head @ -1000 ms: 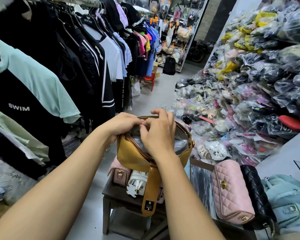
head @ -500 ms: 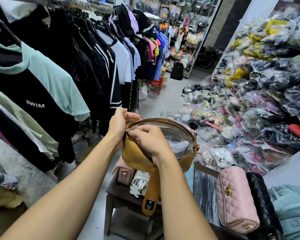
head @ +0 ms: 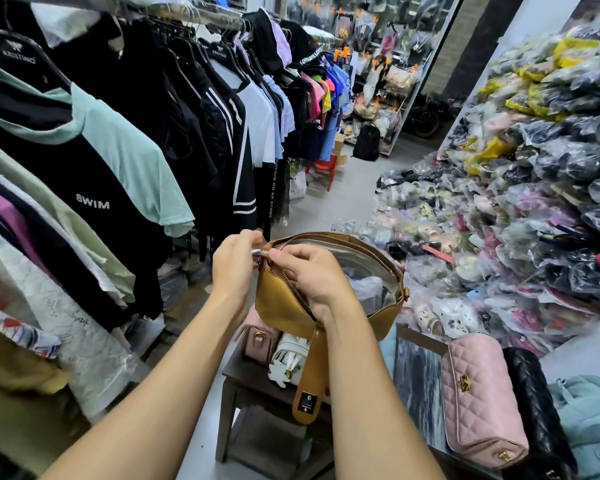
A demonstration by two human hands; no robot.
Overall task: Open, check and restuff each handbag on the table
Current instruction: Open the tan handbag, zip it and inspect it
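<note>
Tan handbag (head: 281, 306) sits at centre frame, held up above the small dark table (head: 246, 379), its mouth open on clear plastic stuffing (head: 368, 289). Left hand (head: 234, 271) grips its left end and right hand (head: 312, 278) pinches the zipper pull (head: 261, 253) just beside; the two hands nearly touch. Pink quilted bag (head: 475, 403) and black quilted bag (head: 530, 403) lie at lower right.

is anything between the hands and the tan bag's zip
Nothing visible. The left hand grips the tan bag at one end, and the right hand pinches the zip there. The clear plastic stuffing lies inside, below the open rim.
</note>
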